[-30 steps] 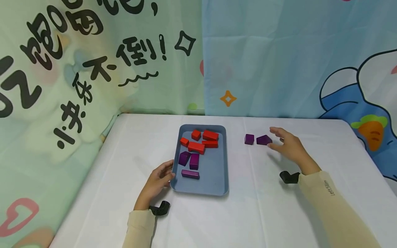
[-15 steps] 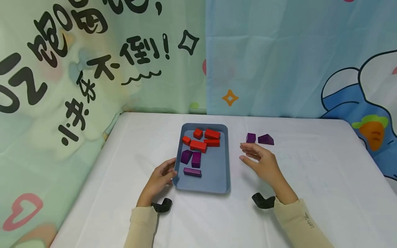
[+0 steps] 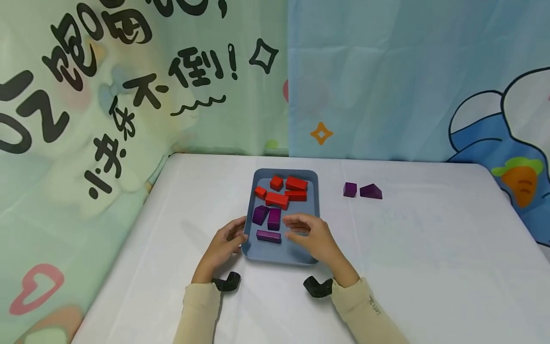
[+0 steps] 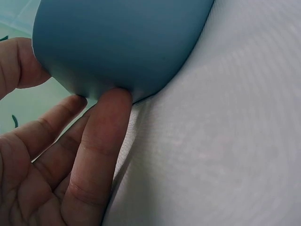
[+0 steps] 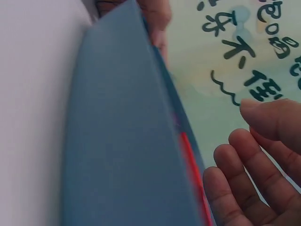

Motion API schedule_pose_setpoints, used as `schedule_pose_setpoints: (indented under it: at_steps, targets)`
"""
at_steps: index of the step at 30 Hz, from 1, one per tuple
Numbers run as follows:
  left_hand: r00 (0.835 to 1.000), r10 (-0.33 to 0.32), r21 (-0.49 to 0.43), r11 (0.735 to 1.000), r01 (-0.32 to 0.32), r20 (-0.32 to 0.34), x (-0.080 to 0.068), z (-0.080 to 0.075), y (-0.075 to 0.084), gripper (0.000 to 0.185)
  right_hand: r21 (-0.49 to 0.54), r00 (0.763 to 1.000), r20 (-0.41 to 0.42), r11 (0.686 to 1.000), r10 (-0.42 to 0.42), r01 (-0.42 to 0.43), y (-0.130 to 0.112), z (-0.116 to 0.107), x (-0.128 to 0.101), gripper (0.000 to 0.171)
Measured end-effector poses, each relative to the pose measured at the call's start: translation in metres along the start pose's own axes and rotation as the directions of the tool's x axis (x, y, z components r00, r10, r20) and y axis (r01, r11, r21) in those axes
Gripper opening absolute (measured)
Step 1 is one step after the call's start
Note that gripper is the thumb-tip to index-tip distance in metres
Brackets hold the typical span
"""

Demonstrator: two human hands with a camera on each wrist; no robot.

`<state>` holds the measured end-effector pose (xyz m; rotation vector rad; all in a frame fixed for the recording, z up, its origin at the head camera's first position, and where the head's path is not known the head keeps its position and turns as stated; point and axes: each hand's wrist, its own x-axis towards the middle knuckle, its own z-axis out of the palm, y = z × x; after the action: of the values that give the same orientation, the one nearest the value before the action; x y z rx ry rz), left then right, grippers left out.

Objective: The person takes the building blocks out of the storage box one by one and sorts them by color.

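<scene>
A blue-grey tray [image 3: 296, 253] lies on the table with red and purple blocks in it. My left hand [image 3: 225, 241] holds the tray's left edge; in the left wrist view its thumb [image 4: 21, 63] is at the rim and the fingers [image 4: 101, 136] press the outer wall. Over the right part of the tray is my right hand [image 3: 313, 236], fingers relaxed and nothing between them. Nearest to its fingertips are a purple block [image 3: 274, 219] standing in the tray and a long purple block [image 3: 268, 236]. In the right wrist view, the right fingers [image 5: 235, 183] are beside the tray's side wall.
Several red blocks [image 3: 277, 199] fill the tray's far part, with another purple block [image 3: 260, 215] below them. On the white tablecloth [image 3: 412, 248] to the right sit a purple cube [image 3: 350, 189] and a purple angled block [image 3: 371, 191]. Printed curtains [image 3: 369, 86] stand behind the table.
My right hand has moved left, from beside the two purple blocks on the cloth to over the tray. Those blocks stay on the cloth, and my left hand stays on the tray's edge.
</scene>
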<state>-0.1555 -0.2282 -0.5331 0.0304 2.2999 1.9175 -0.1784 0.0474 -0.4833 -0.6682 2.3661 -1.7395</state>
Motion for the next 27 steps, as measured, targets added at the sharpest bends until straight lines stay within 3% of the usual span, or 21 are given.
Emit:
schedule_pose_setpoints:
  at_steps: [11, 17, 21, 27]
  targets:
    - [1.000, 0.002, -0.012, 1.000, -0.002, 0.010, 0.000, -0.001, 0.000, 0.060, -0.102, 0.992, 0.029, 0.987, 0.125, -0.122, 0.010, 0.029, 0.018, 0.027]
    - [1.000, 0.004, -0.005, 1.000, -0.004, 0.020, 0.001, 0.000, 0.000, 0.060, -0.180, 0.993, 0.013, 0.977, 0.118, -0.114, 0.012, 0.031, 0.018, 0.020]
    - [1.000, 0.002, -0.007, 1.000, -0.001, 0.019, 0.001, 0.000, -0.001, 0.060, -0.159, 0.994, 0.004, 0.982, 0.106, -0.104, 0.009, 0.027, 0.014, 0.017]
    - [1.000, -0.003, 0.006, 1.000, 0.003, 0.006, -0.002, 0.000, 0.000, 0.059, -0.139, 1.000, -0.008, 0.990, 0.023, -0.023, -0.001, 0.005, 0.003, 0.019]
